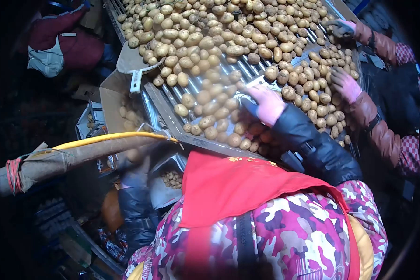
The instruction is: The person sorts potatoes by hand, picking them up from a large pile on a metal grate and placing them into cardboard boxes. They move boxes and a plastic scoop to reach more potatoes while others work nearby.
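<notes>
My right hand (269, 105), in a pink glove with dark fingers, is over the potatoes (221, 112) near the front edge of the sorting table (210, 144). Its fingers look stretched out and apart, and I see nothing held in them. My left hand (137, 173) is low on the left, below a wrapped pole and beside a cardboard box (109, 100). Shadow and motion blur hide its fingers. Several potatoes between the table and my right hand are smeared by motion.
A pole (74, 156) with a yellow tube crosses at left. A white-handled scoop (136, 80) rests at the table's left side. Small potatoes (171, 179) lie in a pale container below. Another person's gloved hands (345, 84) work at right; a person in maroon (74, 42) is upper left.
</notes>
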A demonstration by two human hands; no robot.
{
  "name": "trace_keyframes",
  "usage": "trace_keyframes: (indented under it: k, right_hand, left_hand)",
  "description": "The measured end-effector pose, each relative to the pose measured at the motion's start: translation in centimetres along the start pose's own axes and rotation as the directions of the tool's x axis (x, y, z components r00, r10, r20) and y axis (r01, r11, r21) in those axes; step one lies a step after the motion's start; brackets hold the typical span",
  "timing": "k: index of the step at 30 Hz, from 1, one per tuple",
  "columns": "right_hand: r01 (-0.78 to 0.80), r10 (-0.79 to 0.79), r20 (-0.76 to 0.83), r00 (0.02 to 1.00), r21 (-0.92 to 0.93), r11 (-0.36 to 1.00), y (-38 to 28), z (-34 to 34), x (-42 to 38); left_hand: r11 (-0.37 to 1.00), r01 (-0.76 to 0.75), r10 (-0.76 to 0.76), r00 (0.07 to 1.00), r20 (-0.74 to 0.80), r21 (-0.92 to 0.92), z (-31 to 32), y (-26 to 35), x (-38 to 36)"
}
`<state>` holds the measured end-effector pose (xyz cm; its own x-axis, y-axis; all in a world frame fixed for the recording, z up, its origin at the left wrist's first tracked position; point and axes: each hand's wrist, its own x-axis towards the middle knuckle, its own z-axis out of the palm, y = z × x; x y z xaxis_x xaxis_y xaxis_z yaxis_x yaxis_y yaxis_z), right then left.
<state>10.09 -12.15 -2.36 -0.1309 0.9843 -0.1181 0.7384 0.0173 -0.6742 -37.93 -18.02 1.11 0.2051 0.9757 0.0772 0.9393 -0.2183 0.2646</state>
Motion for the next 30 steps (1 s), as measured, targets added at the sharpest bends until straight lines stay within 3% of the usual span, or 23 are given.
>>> trace_keyframes:
  k: [1, 2, 3, 4, 6, 8, 10, 11, 14, 18, 20, 21, 23, 24, 25, 26, 27, 28, 29, 30]
  right_hand:
    - [0.136, -0.140, -0.077, 0.987, -0.055, 0.989, -0.1, 0.5, 2.2]
    - [0.267, -0.283, -0.144, 0.948, -0.120, 0.956, -0.2, 0.9, 4.7]
    - [0.229, -0.249, -0.054, 0.967, -0.244, 0.942, -0.9, 1.0, 7.1]
    - [0.199, -0.205, 0.024, 0.979, -0.371, 0.907, -1.6, 1.2, 9.5]
    - [0.151, -0.082, 0.170, 0.982, -0.450, 0.880, -1.5, 3.1, 13.4]
    - [0.091, -0.006, 0.187, 0.982, -0.449, 0.889, -1.9, 3.6, 14.8]
    - [0.108, -0.030, 0.222, 0.974, -0.348, 0.931, -1.6, 3.3, 15.7]
    - [0.114, -0.040, 0.242, 0.969, -0.298, 0.948, -1.2, 3.0, 15.7]
    - [0.013, 0.057, 0.311, 0.949, -0.217, 0.976, -1.6, 0.6, 13.8]
    - [-0.046, 0.043, 0.210, 0.977, 0.008, 0.999, 2.2, 1.7, 10.1]
    - [-0.150, 0.102, 0.186, 0.977, 0.269, 0.951, 3.1, 2.3, 7.8]
    - [-0.285, 0.204, 0.218, 0.954, 0.467, 0.837, 2.0, 1.8, 6.0]
    - [-0.130, 0.069, 0.143, 0.987, 0.473, 0.872, -1.6, -0.5, 3.6]
    - [0.032, -0.113, 0.172, 0.978, 0.415, 0.909, -2.2, -1.0, 3.0]
    - [0.304, -0.346, 0.107, 0.932, 0.287, 0.908, -0.7, 0.8, 2.7]
    - [0.289, -0.343, 0.179, 0.922, 0.271, 0.918, -1.8, 0.1, 2.7]
    - [0.319, -0.360, 0.097, 0.928, 0.297, 0.900, -1.2, 0.9, 2.7]
    - [0.353, -0.378, 0.014, 0.926, 0.326, 0.877, -0.1, 1.6, 3.2]
    - [0.266, -0.287, 0.023, 0.958, 0.307, 0.914, -0.6, 0.5, 4.0]
    - [0.171, -0.189, 0.036, 0.981, 0.291, 0.941, -0.9, -0.5, 4.8]
  left_hand:
    - [0.915, 0.211, -0.216, 0.976, 0.026, -0.344, 0.6, -2.4, -0.1]
    - [0.511, 0.405, -0.412, 0.890, 0.197, -0.758, 1.7, -3.8, -0.2]
    - [0.216, 0.496, -0.504, 0.794, 0.339, -0.841, 2.2, -3.8, -0.5]
    - [0.087, 0.554, -0.519, 0.734, 0.437, -0.828, 2.7, -3.0, -0.8]
    - [0.069, 0.727, -0.442, 0.636, 0.632, -0.683, 2.9, 1.1, -0.9]
    - [0.028, 0.844, -0.349, 0.511, 0.786, -0.536, 1.4, 6.8, 1.4]
    - [0.352, 0.734, -0.109, 0.649, 0.753, -0.581, 2.8, 8.5, 1.6]
    - [0.332, 0.760, -0.102, 0.617, 0.780, -0.558, 2.5, 10.5, 3.1]
    - [0.252, 0.751, 0.064, 0.616, 0.785, -0.610, 3.2, 13.9, 6.9]
    - [0.166, 0.778, 0.095, 0.599, 0.796, -0.605, 6.2, 17.3, 11.2]
    - [0.098, 0.779, 0.128, 0.607, 0.784, -0.619, 8.0, 18.1, 12.1]
    - [-0.090, 0.836, 0.161, 0.548, 0.821, -0.541, 9.0, 18.0, 12.7]
    - [-0.264, 0.840, 0.286, 0.538, 0.793, -0.474, 9.9, 17.8, 13.0]
    - [-0.347, 0.835, 0.346, 0.537, 0.770, -0.427, 10.5, 17.7, 12.8]
    - [-0.120, 0.756, 0.366, 0.637, 0.679, -0.644, 11.9, 17.6, 12.4]
    - [0.104, 0.585, 0.379, 0.725, 0.575, -0.805, 13.2, 17.6, 12.0]
    - [0.198, 0.589, 0.389, 0.686, 0.615, -0.783, 12.8, 17.6, 12.6]
    - [0.225, 0.583, 0.358, 0.696, 0.623, -0.781, 11.8, 17.5, 13.0]
    - [0.252, 0.578, 0.327, 0.704, 0.630, -0.776, 10.4, 17.7, 13.5]
    - [0.150, 0.662, 0.269, 0.688, 0.674, -0.735, 9.9, 17.5, 13.8]
